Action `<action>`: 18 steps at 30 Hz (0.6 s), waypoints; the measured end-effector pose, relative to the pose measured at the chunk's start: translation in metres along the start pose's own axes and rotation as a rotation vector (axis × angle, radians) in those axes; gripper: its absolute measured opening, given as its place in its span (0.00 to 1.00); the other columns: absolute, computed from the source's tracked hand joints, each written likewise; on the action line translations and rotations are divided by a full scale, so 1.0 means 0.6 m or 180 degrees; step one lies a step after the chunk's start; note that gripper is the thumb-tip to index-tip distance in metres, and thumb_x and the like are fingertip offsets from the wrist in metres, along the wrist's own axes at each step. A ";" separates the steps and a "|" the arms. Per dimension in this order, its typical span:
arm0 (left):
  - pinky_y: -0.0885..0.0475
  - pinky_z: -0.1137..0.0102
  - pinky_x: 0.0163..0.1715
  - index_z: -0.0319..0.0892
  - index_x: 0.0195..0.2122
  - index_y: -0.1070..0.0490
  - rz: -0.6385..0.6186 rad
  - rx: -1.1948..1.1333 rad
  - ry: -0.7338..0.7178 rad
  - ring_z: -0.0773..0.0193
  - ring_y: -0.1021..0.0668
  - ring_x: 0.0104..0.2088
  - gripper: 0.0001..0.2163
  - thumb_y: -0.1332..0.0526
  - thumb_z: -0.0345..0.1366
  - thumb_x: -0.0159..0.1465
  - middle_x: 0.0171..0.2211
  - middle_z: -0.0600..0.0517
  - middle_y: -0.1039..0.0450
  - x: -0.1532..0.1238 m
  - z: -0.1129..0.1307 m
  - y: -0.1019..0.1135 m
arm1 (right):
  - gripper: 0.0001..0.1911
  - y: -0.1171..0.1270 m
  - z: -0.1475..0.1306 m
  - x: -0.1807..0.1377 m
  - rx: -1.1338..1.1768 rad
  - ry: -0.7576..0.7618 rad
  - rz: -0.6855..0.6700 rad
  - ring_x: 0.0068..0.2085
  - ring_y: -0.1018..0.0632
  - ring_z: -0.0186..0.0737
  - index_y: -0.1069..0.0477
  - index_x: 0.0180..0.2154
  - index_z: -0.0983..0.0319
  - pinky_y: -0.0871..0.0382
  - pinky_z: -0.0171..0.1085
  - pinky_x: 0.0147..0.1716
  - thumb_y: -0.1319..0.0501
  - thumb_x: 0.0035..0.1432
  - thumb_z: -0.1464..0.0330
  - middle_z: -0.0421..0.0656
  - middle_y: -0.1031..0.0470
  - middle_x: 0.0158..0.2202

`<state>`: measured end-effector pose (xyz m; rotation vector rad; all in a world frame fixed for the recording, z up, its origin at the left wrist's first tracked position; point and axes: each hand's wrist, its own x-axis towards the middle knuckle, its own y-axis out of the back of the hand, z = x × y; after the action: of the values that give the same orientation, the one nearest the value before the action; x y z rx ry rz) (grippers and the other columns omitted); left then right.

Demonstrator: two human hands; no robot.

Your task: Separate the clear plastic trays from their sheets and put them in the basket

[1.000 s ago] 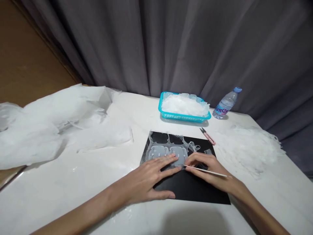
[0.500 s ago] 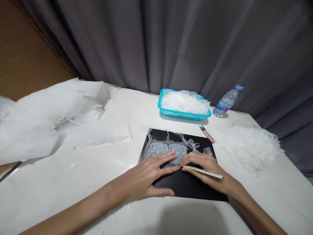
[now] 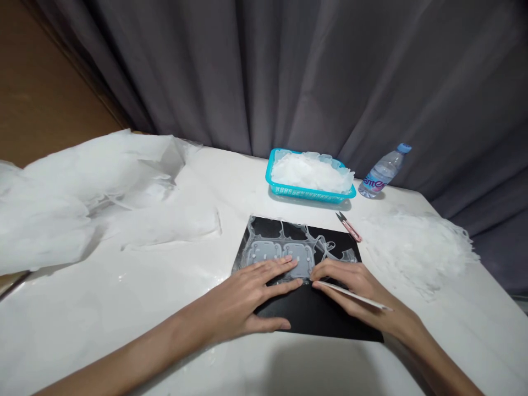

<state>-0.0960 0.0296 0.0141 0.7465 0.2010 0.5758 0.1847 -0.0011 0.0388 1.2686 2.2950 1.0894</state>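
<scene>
A translucent sheet of moulded plastic pieces (image 3: pixel 297 252) lies on a black mat (image 3: pixel 322 316). My left hand (image 3: pixel 262 289) rests flat with spread fingers, its fingertips pressing on the sheet's near part. In my right hand (image 3: pixel 350 280) is a thin white pen-like tool (image 3: pixel 357 297), pinched between thumb and fingers. Its tip sits near the sheet's lower edge, just right of my left index finger, and is hidden by my fingers. Cut-away strips of film (image 3: pixel 325 245) curl at the sheet's right side.
Behind the mat stands a turquoise basket (image 3: pixel 311 192) full of white translucent pieces. Pink-handled thread snips (image 3: pixel 349 227) lie by the mat's far right corner. A water bottle (image 3: pixel 379 173) stands at the back, a heap of clear scraps (image 3: pixel 424 250) at right, white sheets (image 3: pixel 103 181) at left.
My right hand has slid slightly right with the pen-like tool, away from my left fingertips. My left hand stays pressed on the sheet, almost unmoved.
</scene>
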 end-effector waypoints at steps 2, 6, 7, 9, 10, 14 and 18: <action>0.46 0.48 0.71 0.61 0.69 0.39 0.0036 0.0010 -0.0056 0.44 0.41 0.72 0.31 0.33 0.50 0.66 0.73 0.55 0.50 0.000 -0.003 -0.001 | 0.10 -0.002 -0.001 0.002 -0.0053 0.0040 -0.0013 0.43 0.19 0.39 0.26 0.47 0.57 0.26 0.38 0.46 0.45 0.75 0.65 0.42 0.21 0.43; 0.52 0.49 0.72 0.60 0.71 0.44 -0.0045 0.0270 -0.0166 0.46 0.43 0.72 0.31 0.36 0.50 0.69 0.74 0.55 0.52 -0.003 -0.010 -0.006 | 0.11 -0.013 0.002 0.005 -0.0445 0.0166 0.0003 0.43 0.19 0.40 0.26 0.47 0.58 0.25 0.39 0.46 0.46 0.75 0.65 0.44 0.20 0.43; 0.53 0.48 0.72 0.60 0.72 0.45 -0.0058 0.0357 -0.0194 0.46 0.44 0.73 0.31 0.37 0.50 0.69 0.74 0.55 0.53 -0.004 -0.011 -0.007 | 0.11 -0.018 0.006 0.006 -0.0602 0.0271 0.0023 0.43 0.18 0.40 0.26 0.47 0.59 0.25 0.38 0.46 0.47 0.75 0.65 0.44 0.19 0.43; 0.52 0.48 0.72 0.60 0.72 0.46 -0.0010 0.0536 -0.0198 0.45 0.47 0.73 0.31 0.38 0.50 0.70 0.75 0.54 0.58 -0.008 -0.010 -0.012 | 0.11 -0.030 0.015 0.007 -0.0995 0.0636 0.0175 0.42 0.18 0.40 0.26 0.45 0.61 0.24 0.37 0.43 0.47 0.75 0.66 0.45 0.19 0.42; 0.50 0.48 0.71 0.60 0.72 0.46 0.0051 0.0632 -0.0166 0.44 0.48 0.74 0.31 0.38 0.49 0.70 0.76 0.54 0.62 -0.010 -0.009 -0.014 | 0.12 -0.036 0.019 0.006 -0.1229 0.0850 0.0297 0.42 0.18 0.40 0.26 0.45 0.62 0.24 0.36 0.41 0.47 0.75 0.67 0.45 0.18 0.42; 0.42 0.48 0.69 0.59 0.72 0.46 0.0246 0.0935 -0.0037 0.39 0.54 0.74 0.30 0.39 0.48 0.71 0.76 0.52 0.77 -0.015 -0.001 -0.018 | 0.16 -0.052 0.025 0.003 -0.2115 0.1328 0.0501 0.49 0.19 0.44 0.28 0.55 0.67 0.23 0.38 0.45 0.51 0.75 0.74 0.51 0.20 0.51; 0.41 0.47 0.68 0.59 0.72 0.47 0.0129 0.0917 -0.0007 0.37 0.56 0.74 0.30 0.40 0.49 0.72 0.75 0.52 0.80 -0.014 0.000 -0.016 | 0.18 -0.057 0.019 0.005 -0.2406 0.1373 0.0484 0.50 0.20 0.47 0.32 0.60 0.71 0.24 0.42 0.49 0.50 0.74 0.74 0.54 0.21 0.51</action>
<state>-0.0989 0.0193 0.0072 1.0321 0.2708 0.5910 0.1694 -0.0045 0.0062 0.9559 1.7191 2.1791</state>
